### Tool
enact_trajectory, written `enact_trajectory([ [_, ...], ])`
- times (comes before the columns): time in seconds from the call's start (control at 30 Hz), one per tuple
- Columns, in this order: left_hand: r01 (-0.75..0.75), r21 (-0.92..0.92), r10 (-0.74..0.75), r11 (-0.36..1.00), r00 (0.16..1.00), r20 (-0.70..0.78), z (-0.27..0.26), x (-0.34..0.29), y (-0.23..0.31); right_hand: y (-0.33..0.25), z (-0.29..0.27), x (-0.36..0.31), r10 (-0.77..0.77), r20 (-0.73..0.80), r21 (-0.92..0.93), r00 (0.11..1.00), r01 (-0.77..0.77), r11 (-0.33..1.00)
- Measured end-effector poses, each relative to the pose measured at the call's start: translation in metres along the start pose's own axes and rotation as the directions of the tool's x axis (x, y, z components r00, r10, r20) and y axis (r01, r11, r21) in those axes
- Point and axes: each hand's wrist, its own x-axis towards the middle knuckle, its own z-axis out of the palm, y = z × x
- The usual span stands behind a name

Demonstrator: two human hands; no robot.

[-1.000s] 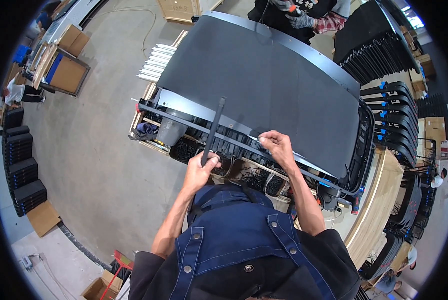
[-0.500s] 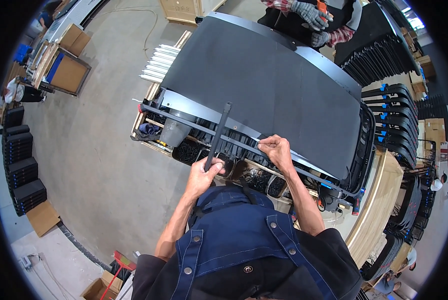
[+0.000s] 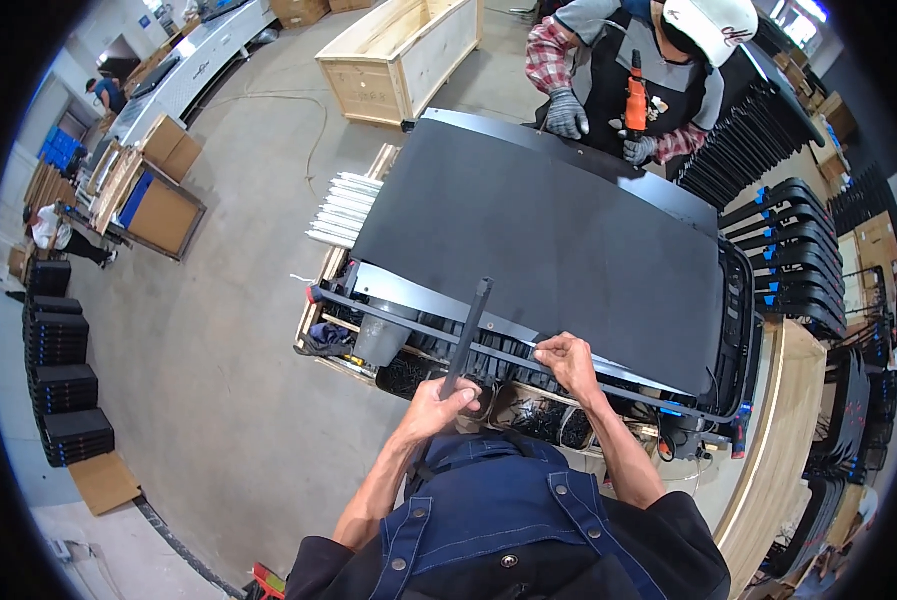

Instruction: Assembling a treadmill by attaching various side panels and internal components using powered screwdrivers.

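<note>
My left hand (image 3: 441, 408) is closed round the lower end of a slim black strip (image 3: 472, 325), which slants up over the near edge of a treadmill deck. My right hand (image 3: 567, 362) is in a pinch at the deck's near silver side rail (image 3: 424, 292); whatever its fingertips hold is too small to make out. A wide black belt (image 3: 539, 240) covers the deck. Along the near side runs a dark metal frame bar (image 3: 409, 323) with a red end.
Across the deck, a co-worker in grey gloves holds an orange power driver (image 3: 636, 95). Below the frame bar are a grey bucket (image 3: 381, 340) and bins of small black parts (image 3: 534, 412). A wooden crate (image 3: 369, 90) stands beyond; black uprights (image 3: 794, 240) are stacked at right.
The view has tilted up, so more of the co-worker shows. The co-worker's gloved hands have moved apart, one now by the far rail. My hands keep nearly the same pose at the near rail.
</note>
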Motion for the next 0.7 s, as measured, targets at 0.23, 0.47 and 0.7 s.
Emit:
enact_trajectory([
  [0.23, 0.135, -0.015, -0.131, 0.991, 0.979, 0.156, -0.017, 0.0, 0.017, 0.0, -0.007, -0.006, 0.059, 0.052, 0.076, 0.997, -0.063, 0.995],
  [0.47, 0.171, -0.066, -0.158, 0.983, 0.974, 0.164, -0.024, 0.004, 0.028, -0.061, 0.012, -0.024, -0.294, -0.216, -0.403, 0.931, 0.189, 0.895],
  [0.7, -0.004, -0.065, 0.008, 0.998, 0.998, 0.058, -0.013, 0.004, 0.027, -0.097, 0.087, -0.073, 0.074, 0.089, 0.413, 0.993, -0.104, 0.905],
])
